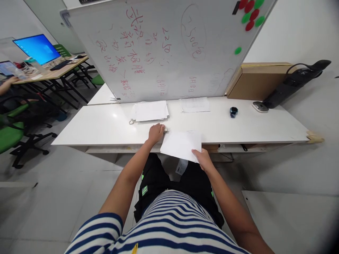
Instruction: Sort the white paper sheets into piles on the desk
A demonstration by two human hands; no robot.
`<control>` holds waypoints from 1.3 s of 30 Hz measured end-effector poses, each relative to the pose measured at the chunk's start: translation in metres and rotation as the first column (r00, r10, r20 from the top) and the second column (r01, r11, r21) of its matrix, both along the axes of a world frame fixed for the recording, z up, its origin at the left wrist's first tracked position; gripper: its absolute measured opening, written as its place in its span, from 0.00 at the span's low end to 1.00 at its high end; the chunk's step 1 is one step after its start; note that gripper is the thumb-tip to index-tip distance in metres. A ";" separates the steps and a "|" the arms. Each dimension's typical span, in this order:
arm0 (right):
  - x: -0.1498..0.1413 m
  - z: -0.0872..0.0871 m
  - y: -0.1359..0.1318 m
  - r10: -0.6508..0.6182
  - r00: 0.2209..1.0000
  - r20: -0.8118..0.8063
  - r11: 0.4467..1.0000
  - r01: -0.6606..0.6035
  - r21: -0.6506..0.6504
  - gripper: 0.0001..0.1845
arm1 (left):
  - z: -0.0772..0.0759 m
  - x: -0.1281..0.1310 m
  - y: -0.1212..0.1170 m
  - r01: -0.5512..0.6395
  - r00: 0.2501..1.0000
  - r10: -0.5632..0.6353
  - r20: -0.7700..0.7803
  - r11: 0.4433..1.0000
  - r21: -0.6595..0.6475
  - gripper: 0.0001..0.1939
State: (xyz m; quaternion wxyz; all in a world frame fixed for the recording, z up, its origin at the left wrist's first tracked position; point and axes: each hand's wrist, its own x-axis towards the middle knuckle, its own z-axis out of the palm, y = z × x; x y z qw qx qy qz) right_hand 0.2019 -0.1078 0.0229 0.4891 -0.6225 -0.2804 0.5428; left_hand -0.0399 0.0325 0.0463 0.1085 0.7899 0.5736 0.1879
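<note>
My right hand point(203, 158) grips white paper point(182, 144) by its near right corner, thumb on top. The paper reaches over the front edge of the white desk point(79, 128). My left hand point(156, 132) rests on the desk at the paper's far left corner, its fingers curled. A small pale object point(166, 130) shows at its fingertips; its kind is hard to make out. Just beyond lies a stack of white sheets point(150, 110), with a small ring-shaped item point(131, 122) at its near left corner. Another thin paper point(195, 104) lies further right.
A whiteboard point(169, 53) with red writing and round magnets stands along the desk's back. To the right are a watch point(233, 112), a mouse-like device point(260, 107), a cardboard box point(259, 81) and a black bottle point(293, 84). Another person's arm point(8, 84) shows far left.
</note>
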 end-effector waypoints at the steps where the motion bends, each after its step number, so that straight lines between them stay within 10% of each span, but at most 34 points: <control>1: 0.001 0.000 -0.001 -0.003 1.000 -0.007 1.000 0.003 0.006 0.14 | 0.000 0.000 0.000 -0.003 1.000 0.003 0.004 1.000 0.003 0.25; 8: 0.023 -0.012 -0.007 -0.133 0.965 -0.227 0.991 0.134 -0.008 0.14 | -0.001 -0.001 0.000 -0.009 0.999 0.008 0.048 1.000 0.003 0.26; 13: 0.036 -0.028 -0.008 -0.010 0.900 -0.436 1.000 -0.001 -0.027 0.14 | -0.001 -0.002 -0.002 -0.028 0.990 0.026 0.138 1.000 0.015 0.26; 21: 0.027 -0.023 -0.012 -0.076 0.989 -0.126 0.993 0.063 -0.101 0.16 | -0.001 -0.006 -0.004 -0.040 0.969 0.049 0.241 0.998 -0.043 0.26; 39: 0.009 -0.006 -0.001 -0.079 0.989 -0.127 0.992 0.066 -0.106 0.12 | -0.001 -0.006 -0.004 -0.068 0.953 0.090 0.288 0.994 -0.087 0.25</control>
